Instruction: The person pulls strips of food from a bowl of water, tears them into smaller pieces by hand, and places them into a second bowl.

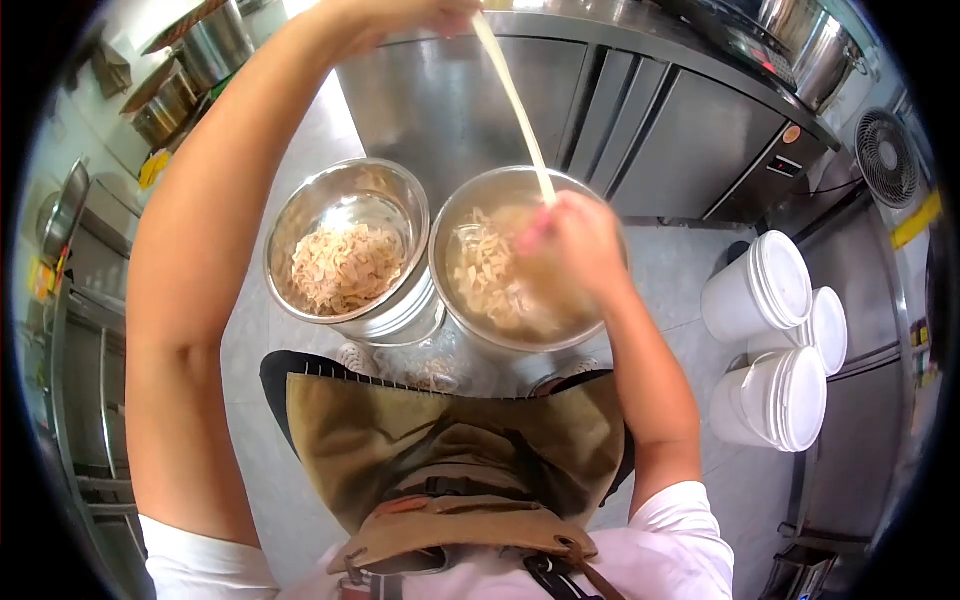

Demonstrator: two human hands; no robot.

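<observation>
A long, slightly curved pale strip (515, 100) stretches between my two hands. My left hand (430, 14), raised at the top of the view, is closed on its upper end, partly cut off by the frame edge. Lower down, my right hand (582, 240) is closed around the strip's lower part, over a metal basin (448, 225). That hand is smeared by motion. Cloudy liquid and pale, thin pieces (485, 265) fill the basin. Left of it, a second metal bowl (277, 235) holds a heap of similar drained-looking pieces (345, 268).
A white bucket (400, 320) supports the left bowl. Clear plastic (440, 362) lies on the floor by my shoes. Several lidded white buckets (765, 400) stand at right. A steel counter (460, 90) runs behind the bowls, and a fan (888, 155) is at far right.
</observation>
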